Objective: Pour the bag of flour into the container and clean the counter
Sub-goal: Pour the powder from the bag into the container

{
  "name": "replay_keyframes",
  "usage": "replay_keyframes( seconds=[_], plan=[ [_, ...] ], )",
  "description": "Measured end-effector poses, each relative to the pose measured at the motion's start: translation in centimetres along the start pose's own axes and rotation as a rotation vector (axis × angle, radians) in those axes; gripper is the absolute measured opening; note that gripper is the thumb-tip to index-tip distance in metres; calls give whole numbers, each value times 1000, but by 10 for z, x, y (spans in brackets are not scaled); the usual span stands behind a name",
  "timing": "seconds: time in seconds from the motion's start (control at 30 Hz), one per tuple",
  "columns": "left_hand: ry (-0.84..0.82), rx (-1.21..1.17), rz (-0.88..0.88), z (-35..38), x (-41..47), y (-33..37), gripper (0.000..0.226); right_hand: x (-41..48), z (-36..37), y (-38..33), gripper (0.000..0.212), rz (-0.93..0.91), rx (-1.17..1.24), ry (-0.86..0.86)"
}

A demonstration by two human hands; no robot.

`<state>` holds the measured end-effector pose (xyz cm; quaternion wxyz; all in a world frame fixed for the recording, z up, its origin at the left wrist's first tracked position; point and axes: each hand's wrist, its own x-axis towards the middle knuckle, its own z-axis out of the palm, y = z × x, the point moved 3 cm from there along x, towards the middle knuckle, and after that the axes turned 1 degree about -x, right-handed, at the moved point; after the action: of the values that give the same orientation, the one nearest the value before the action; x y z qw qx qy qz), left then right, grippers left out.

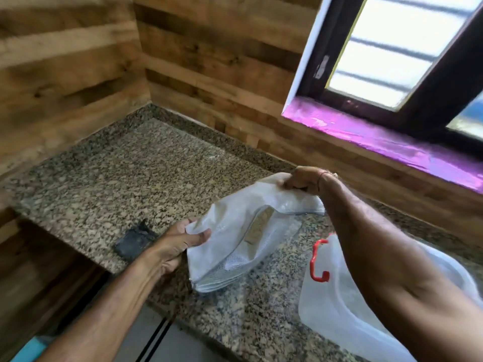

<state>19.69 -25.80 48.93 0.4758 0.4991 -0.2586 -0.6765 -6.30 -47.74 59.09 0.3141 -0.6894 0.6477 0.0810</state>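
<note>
Over the granite counter [117,178] in the head view, your left hand [180,246] grips the flour bag [248,226] by its near edge. Your right hand [300,180] pinches the top corner, so both are clamped on it. Bag looks flat, mostly empty imo. The container [339,309] sits just beside it, under your right forearm. Heads up: the bag's low end hangs over bare granite, not the container, so a shake could dust leftovers onto the counter.

The bag [230,223] is showing translucent white with a fine mesh patch; the desk [117,178] is showing speckled beige-and-black granite; the container [329,309] is showing cloudy white, its clip [312,262] red.
</note>
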Motion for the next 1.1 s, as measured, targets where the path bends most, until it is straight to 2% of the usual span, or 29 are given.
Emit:
replay_keyframes(
  seconds=[0.07,0.17,0.27,0.33,0.47,0.53,0.6,0.73,0.83,0.9,1.1],
  plan=[
    [-24,-4,64,18,1,30,89,-17,-38,9,42,-42,83,107],
    [-80,-2,142,55,7,71,72,-55,-88,26,33,-100,313,154],
    [-160,53,218,114,8,102,31,-110,-120,70,17,-195,621,263],
    [-185,84,250,142,11,111,41,-132,-132,95,15,-274,808,297],
    [-215,157,334,209,14,107,81,-156,-169,154,25,-87,654,417],
    [-203,199,375,242,13,94,107,-165,-181,182,26,-67,644,472],
    [-179,215,444,262,12,77,113,-175,-180,204,25,-75,697,516],
    [-154,278,524,298,9,33,104,-182,-156,260,30,-149,790,567],
    [-124,358,556,307,10,9,79,-185,-134,287,30,-177,883,590],
    [-77,447,596,308,12,-1,72,-189,-119,300,29,-171,930,595],
    [64,694,723,323,-3,-19,52,-201,-85,319,27,-347,1144,611]
  ],
)
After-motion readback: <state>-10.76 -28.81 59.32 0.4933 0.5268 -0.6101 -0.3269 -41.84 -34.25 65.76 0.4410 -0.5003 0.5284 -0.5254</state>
